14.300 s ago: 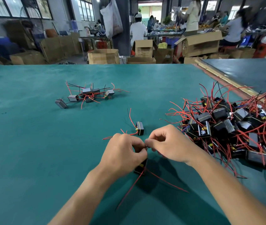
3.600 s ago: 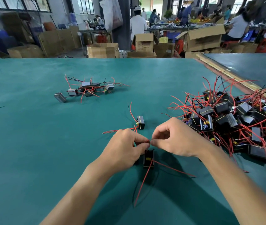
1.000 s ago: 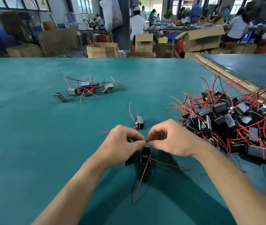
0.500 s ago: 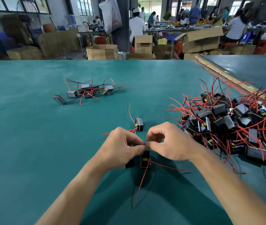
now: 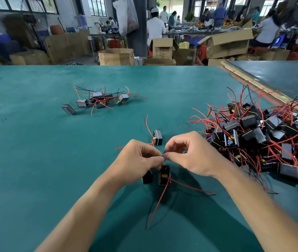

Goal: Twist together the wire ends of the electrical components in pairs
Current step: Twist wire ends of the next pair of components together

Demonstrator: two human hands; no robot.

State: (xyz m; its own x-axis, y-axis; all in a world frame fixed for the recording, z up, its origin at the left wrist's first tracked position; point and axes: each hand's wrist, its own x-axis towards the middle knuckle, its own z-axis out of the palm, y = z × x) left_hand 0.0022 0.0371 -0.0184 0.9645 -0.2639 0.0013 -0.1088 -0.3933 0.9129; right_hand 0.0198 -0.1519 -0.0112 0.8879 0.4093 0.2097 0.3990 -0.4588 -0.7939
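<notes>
My left hand (image 5: pixel 138 159) and my right hand (image 5: pixel 191 155) meet fingertip to fingertip just above the green table (image 5: pixel 35 160), both pinching thin wire ends between thumb and forefinger. Below the pinch hang two small black components: one with a yellow mark (image 5: pixel 164 175) and a second one (image 5: pixel 147 177) to its left under my left hand. Long red and black leads (image 5: pixel 160 200) trail from them toward me. A third black component (image 5: pixel 157 140) with red leads lies on the table just beyond my hands.
A big heap of black components with red wires (image 5: pixel 257 140) fills the right side of the table. A small cluster of components with tangled leads (image 5: pixel 99 100) lies at the far left. Cardboard boxes (image 5: pixel 116 56) and people at work stand beyond the table's far edge.
My hands stay pinched together on the wire ends with small finger shifts. A second black component has come into view under my left hand since a few seconds ago.
</notes>
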